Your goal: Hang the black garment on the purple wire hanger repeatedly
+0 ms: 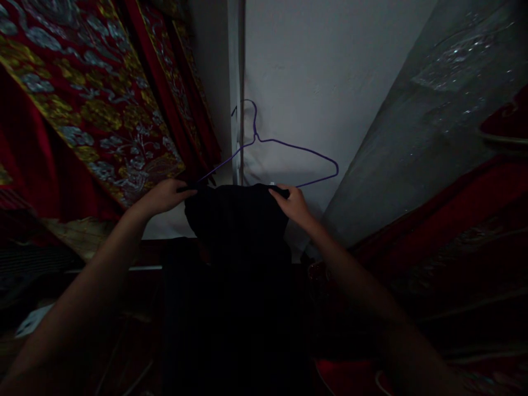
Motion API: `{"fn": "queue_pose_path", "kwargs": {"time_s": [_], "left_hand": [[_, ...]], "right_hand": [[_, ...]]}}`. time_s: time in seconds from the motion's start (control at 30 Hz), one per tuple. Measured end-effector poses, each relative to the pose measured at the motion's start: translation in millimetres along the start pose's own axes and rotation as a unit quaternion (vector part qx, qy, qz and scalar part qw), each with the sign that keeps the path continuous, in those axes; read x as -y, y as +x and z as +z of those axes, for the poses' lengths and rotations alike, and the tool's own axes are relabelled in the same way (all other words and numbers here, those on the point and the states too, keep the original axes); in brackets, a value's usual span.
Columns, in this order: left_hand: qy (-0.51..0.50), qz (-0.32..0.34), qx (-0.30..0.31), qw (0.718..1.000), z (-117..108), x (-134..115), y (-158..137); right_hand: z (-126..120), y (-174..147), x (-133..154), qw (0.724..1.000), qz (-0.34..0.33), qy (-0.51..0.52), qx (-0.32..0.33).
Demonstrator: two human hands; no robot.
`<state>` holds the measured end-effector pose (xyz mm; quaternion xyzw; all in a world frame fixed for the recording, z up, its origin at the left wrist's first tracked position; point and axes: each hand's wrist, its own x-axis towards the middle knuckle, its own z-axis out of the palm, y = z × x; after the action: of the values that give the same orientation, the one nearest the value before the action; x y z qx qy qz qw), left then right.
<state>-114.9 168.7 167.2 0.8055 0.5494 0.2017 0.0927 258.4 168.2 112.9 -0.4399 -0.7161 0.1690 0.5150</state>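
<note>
A dark garment [239, 220] stretches between my two hands, its top edge level and its lower part lost in shadow. My left hand [167, 195] pinches the upper left corner, and my right hand [292, 203] grips the upper right corner. Behind that edge is a purple wire hanger [305, 149], its hook pointing up near a narrow vertical strip on the wall. The hanger's left arm runs down behind the garment near my left fingers; its right lower end passes close to my right hand. Whether the fingers also touch the wire, I cannot tell.
Red cloth embroidered in gold and silver [103, 104] hangs at the left. A pale wall [330, 66] stands in front. Shiny clear plastic sheeting [437, 121] covers something at the right, with red fabric [474, 209] beneath. The floor area is very dark.
</note>
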Motion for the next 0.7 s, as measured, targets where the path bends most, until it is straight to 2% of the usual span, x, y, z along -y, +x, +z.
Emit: {"fn": "queue_pose_path", "kwargs": {"time_s": [0.07, 0.13, 0.17, 0.27, 0.37, 0.5, 0.6, 0.67, 0.7], "left_hand": [[0.013, -0.037, 0.102, 0.994, 4.2, 7.8, -2.4], [0.019, -0.048, 0.14, 0.989, 7.1, 12.0, -5.3], [0.028, -0.043, 0.127, 0.991, 7.2, 12.3, -6.7], [0.059, -0.01, 0.031, 0.998, 0.7, 6.2, -9.8], [0.055, 0.048, -0.058, 0.996, -12.9, -10.7, -9.9], [-0.001, 0.137, -0.084, 0.987, -24.6, -46.4, 0.3], [0.0, 0.128, -0.11, 0.986, -19.9, -65.5, 18.6], [0.009, 0.12, -0.138, 0.983, -12.9, -67.4, 32.0], [0.015, 0.118, -0.149, 0.982, -9.4, -65.4, 37.6]], "right_hand": [[-3.8, -1.2, 0.7, 0.999, -0.021, -0.023, 0.017], [-5.9, -1.3, 0.4, 0.999, -0.029, -0.034, 0.031], [-6.1, -1.3, 0.2, 0.999, -0.029, -0.029, 0.033], [-4.1, -1.3, 0.8, 0.999, -0.016, 0.005, 0.029], [0.4, -2.6, 4.7, 0.999, 0.0, 0.032, 0.021], [12.1, -6.1, 11.2, 0.997, 0.009, 0.069, 0.035], [17.0, -9.3, 13.8, 0.993, -0.012, 0.082, 0.085], [12.2, -11.9, 14.6, 0.991, -0.046, 0.065, 0.106], [7.0, -13.4, 14.7, 0.992, -0.061, 0.051, 0.095]]}}
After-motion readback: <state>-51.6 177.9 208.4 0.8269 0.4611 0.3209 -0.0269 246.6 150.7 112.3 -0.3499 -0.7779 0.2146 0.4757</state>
